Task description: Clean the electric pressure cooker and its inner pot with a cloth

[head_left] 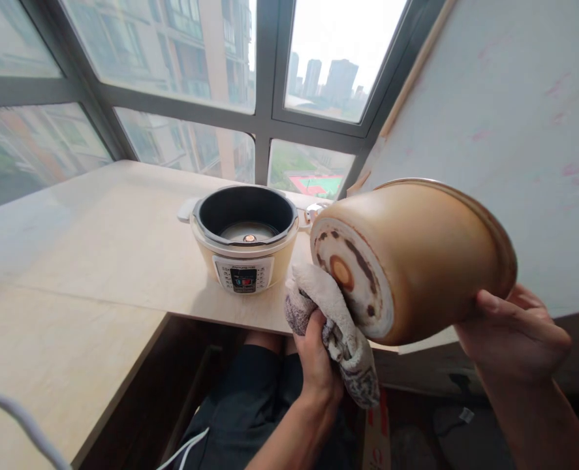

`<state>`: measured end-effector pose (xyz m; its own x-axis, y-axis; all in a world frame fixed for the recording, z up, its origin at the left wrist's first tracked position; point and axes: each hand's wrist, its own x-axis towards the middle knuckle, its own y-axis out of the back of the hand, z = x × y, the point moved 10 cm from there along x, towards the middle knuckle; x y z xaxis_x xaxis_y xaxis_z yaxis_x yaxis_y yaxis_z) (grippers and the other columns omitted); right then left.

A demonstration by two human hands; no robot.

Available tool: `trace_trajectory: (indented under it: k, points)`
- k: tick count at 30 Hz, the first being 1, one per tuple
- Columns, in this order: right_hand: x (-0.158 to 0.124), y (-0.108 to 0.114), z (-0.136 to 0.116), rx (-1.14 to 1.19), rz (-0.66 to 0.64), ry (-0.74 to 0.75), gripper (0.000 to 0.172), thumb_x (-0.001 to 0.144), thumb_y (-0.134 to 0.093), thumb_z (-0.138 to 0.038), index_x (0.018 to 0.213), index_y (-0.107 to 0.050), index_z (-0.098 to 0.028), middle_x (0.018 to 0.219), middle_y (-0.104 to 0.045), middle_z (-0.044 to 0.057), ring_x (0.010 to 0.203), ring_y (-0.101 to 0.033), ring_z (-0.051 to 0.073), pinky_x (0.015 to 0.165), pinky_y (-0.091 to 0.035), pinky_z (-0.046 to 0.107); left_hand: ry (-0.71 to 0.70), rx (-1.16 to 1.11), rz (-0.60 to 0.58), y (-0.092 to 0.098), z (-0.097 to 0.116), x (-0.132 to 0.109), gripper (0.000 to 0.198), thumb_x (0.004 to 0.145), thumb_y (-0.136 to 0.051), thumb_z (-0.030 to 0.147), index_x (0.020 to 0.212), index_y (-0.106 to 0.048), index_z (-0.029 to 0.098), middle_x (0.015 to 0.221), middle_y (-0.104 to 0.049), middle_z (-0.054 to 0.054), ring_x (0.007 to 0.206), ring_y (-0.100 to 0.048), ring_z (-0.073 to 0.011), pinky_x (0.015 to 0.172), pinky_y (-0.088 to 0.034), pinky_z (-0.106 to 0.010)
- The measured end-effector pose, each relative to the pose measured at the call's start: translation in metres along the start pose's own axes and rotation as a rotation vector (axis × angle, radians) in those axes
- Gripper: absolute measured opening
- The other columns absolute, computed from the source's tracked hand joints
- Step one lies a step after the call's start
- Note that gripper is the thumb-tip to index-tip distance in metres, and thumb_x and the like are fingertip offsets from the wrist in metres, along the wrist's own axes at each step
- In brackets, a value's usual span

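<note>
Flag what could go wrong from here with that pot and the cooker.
Slip: the tan pot is tipped on its side in the air, held near its rim by the right hand; it might slide free.

Knock: the open cooker stands close beside it, near the table edge, so a swing could bump it.

Snag: the cloth in the left hand hangs loose and could catch.

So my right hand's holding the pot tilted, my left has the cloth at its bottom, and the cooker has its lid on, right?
Not quite: the head view shows the cooker open, with no lid on it. Your right hand does hold the pot tilted, and your left hand has the cloth at the pot's bottom.
</note>
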<state>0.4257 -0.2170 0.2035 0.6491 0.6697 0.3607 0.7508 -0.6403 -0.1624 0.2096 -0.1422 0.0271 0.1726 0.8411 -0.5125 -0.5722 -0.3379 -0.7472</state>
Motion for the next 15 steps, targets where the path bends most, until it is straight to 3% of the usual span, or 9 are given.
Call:
trace_trajectory:
  k: [7,11,15]
  points:
    - [0.011,-0.023,-0.003,-0.04,0.096,0.015,0.027,0.059,-0.091,-0.031,0.08,-0.076,-0.023,0.08,-0.077,0.004,0.065,-0.07,0.023,0.055,-0.059,0.036,0.357,-0.108,-0.141,-0.025,-0.028,-0.035,0.036,0.066,-0.081,0.044,0.082,-0.07,0.014,0.077,-0.072,-0.008,0.079,-0.072,-0.0262,0.078,-0.058,-0.036]
    - [0.003,-0.039,0.009,-0.103,0.012,-0.009,0.027,0.066,-0.092,-0.037,0.086,-0.076,-0.027,0.085,-0.077,0.003,0.071,-0.071,0.023,0.06,-0.059,0.035,0.457,-0.178,-0.216,-0.034,-0.032,-0.034,0.034,0.069,-0.077,0.046,0.078,-0.069,0.015,0.076,-0.071,-0.01,0.085,-0.073,-0.0296,0.081,-0.058,-0.039]
    - [-0.014,-0.043,0.02,-0.156,-0.041,-0.036,0.028,0.071,-0.091,-0.038,0.09,-0.075,-0.025,0.088,-0.078,0.003,0.076,-0.071,0.022,0.068,-0.06,0.034,0.5,-0.229,-0.248,-0.032,-0.04,-0.032,0.034,0.073,-0.076,0.048,0.081,-0.07,0.016,0.082,-0.073,-0.01,0.09,-0.072,-0.0309,0.084,-0.058,-0.042]
